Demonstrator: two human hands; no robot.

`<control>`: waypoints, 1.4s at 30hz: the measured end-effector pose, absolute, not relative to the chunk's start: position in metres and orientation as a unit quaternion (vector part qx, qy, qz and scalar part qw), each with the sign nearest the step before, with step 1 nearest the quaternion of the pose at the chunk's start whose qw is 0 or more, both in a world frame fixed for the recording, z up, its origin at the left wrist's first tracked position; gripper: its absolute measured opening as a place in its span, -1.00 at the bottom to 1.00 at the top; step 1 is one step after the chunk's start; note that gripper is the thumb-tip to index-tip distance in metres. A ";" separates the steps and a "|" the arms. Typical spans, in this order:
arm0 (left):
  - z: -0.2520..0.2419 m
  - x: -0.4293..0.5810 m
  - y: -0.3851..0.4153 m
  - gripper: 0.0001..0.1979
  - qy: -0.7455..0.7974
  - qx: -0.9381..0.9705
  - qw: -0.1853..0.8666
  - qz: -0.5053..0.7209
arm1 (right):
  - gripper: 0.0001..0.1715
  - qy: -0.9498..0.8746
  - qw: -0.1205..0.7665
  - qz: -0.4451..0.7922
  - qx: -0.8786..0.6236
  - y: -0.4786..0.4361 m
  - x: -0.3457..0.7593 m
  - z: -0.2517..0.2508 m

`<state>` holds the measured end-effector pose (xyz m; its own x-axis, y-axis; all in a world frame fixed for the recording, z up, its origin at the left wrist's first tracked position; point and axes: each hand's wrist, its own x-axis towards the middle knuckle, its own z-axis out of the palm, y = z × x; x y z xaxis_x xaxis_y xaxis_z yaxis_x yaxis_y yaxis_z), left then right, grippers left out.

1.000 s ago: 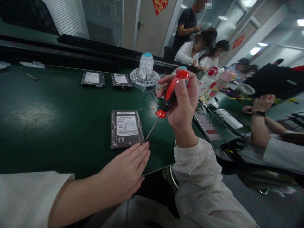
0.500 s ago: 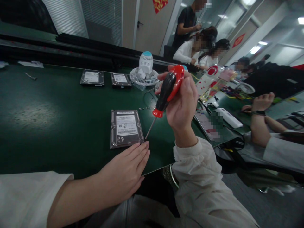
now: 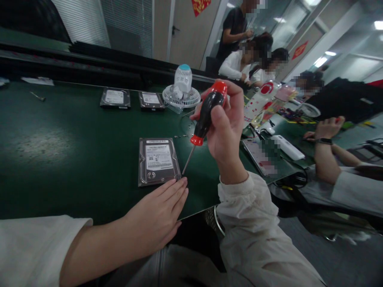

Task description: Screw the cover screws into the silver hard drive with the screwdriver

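Note:
A hard drive [image 3: 158,160] lies label up on the green table [image 3: 60,151] in front of me. My right hand [image 3: 226,127] is closed round a red and black screwdriver [image 3: 206,115]. Its metal tip rests at the drive's near right corner. My left hand [image 3: 157,215] lies flat with fingers stretched out, fingertips touching the drive's near edge. Several small screws [image 3: 184,136] are scattered on the table just beyond the drive.
Two more hard drives [image 3: 115,98] [image 3: 151,100] and a small white fan [image 3: 182,92] sit at the back. A phone [image 3: 260,153] and a white box [image 3: 287,147] lie to the right. A co-worker's arm [image 3: 324,155] rests at the right; other people sit further back.
My right hand has turned the screwdriver, so the handle shows more black, and shifted slightly left. The tip stays at the drive's corner. My left hand has not moved.

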<state>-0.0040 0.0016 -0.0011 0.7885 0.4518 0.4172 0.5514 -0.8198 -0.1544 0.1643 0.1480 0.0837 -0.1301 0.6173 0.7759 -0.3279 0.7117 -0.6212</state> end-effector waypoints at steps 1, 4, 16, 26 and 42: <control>-0.001 -0.004 0.002 -0.41 -0.269 -0.936 0.136 -0.183 | -0.60 -0.653 0.664 0.344 -0.119 0.148 0.164 0.084; -0.001 -0.004 0.001 -0.40 -0.268 -0.936 0.136 -0.183 | -0.62 -0.655 0.669 0.323 -0.134 0.148 0.167 0.084; -0.002 -0.006 0.000 -0.40 -0.265 -0.938 0.127 -0.185 | -0.57 -0.664 0.663 0.303 -0.168 0.148 0.169 0.082; -0.002 -0.005 0.002 -0.39 -0.266 -0.937 0.129 -0.186 | -0.66 -0.666 0.631 0.364 -0.159 0.138 0.167 0.087; -0.001 -0.005 0.001 -0.39 -0.266 -0.937 0.127 -0.186 | -0.69 -0.635 0.689 0.302 -0.177 0.141 0.166 0.087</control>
